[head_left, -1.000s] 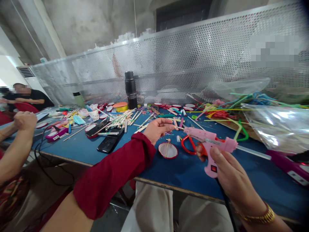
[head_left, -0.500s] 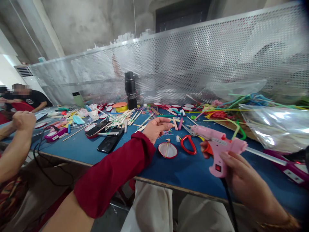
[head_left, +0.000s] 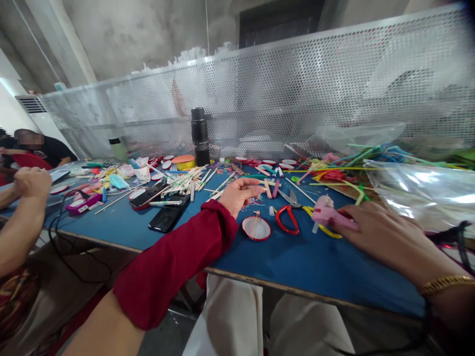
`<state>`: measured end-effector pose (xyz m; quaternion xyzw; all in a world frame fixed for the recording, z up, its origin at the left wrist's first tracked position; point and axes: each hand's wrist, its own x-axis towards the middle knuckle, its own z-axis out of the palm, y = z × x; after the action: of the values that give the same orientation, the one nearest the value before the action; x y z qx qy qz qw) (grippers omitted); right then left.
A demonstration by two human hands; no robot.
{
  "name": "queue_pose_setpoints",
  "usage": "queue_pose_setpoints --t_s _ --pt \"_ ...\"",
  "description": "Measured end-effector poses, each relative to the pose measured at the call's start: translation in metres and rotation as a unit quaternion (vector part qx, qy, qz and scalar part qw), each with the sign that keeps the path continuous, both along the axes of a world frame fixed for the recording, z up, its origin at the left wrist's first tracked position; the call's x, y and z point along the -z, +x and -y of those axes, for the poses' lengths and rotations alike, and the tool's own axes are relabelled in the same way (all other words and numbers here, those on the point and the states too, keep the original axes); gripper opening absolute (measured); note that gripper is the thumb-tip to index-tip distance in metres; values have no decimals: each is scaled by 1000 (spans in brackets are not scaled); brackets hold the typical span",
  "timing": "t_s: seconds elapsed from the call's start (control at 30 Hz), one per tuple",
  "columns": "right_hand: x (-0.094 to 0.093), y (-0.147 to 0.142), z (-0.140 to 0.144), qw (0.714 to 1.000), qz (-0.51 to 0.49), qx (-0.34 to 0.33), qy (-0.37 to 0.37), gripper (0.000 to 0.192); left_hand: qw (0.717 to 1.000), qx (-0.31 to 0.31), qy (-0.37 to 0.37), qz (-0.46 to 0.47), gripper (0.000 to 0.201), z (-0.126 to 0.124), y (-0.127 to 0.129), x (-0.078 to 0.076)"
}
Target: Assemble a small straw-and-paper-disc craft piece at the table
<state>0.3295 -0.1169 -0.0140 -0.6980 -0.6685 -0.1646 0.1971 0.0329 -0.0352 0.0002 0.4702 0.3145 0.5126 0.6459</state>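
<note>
Gripping-wise, her left hand (head_left: 239, 194) is curled loose, thumb and fingertips pinched together over the blue table (head_left: 289, 262). It might have a thin stick in that pinch, but it's too small for me to tell. Left to right then: a co-worker's fist (head_left: 31, 182) is raised at the far left edge, with a purple glue gun (head_left: 83, 203) and its black cord lying near it. Next come two black phones (head_left: 163, 210) beside a heap of wooden sticks (head_left: 189, 180), and a black flask (head_left: 200, 137) standing upright behind them against the perforated metal screen (head_left: 297, 89). Just past the left hand sits a small red-rimmed round disc (head_left: 256, 228), then red-handled scissors (head_left: 287, 212) lying flat. Her right hand (head_left: 378, 232) is wrapped over the pink glue gun (head_left: 326, 213), which is down on the table with its nozzle pointing toward the scissors. A clear plastic bag (head_left: 423, 190) sits at the far right.
</note>
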Motion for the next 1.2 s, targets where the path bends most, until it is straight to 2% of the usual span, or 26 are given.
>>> queue_pose_setpoints --t_s 0.1,0.27,0.33,0.47,0.57,0.7,0.77,0.8,0.93,1.03,1.2 --pt "2 -9 2 997 15 -13 -79 34 1000 2 -4 0 32 1 0 -1" --pt "4 -8 4 996 17 1 -93 32 1000 17 -18 13 32 5 0 -4" --pt "2 -8 4 996 18 8 -89 38 999 21 -26 19 32 6 1 -5" --pt "-9 -19 11 1000 -3 -21 -21 50 998 29 -40 34 32 6 1 -4" --pt "-20 -34 17 993 -51 -81 69 40 998 28 -45 38 33 7 1 -4" --pt "-29 -54 25 979 -100 -99 147 25 998 20 -38 45 34 7 1 -5" --pt "-26 -67 29 971 -99 -112 186 21 998 10 -33 50 32 6 1 -6" --pt "-21 -76 32 970 -96 -129 183 21 998 5 -31 52 31 5 0 -6" --pt "7 -118 44 981 -51 -123 138 35 997 -12 -31 67 30 2 -3 -8" --pt "23 -150 48 992 -31 -88 84 43 997 -17 -31 73 29 1 -4 -9" --pt "26 -181 40 998 7 -39 51 61 997 -24 -28 70 30 2 -5 -11"
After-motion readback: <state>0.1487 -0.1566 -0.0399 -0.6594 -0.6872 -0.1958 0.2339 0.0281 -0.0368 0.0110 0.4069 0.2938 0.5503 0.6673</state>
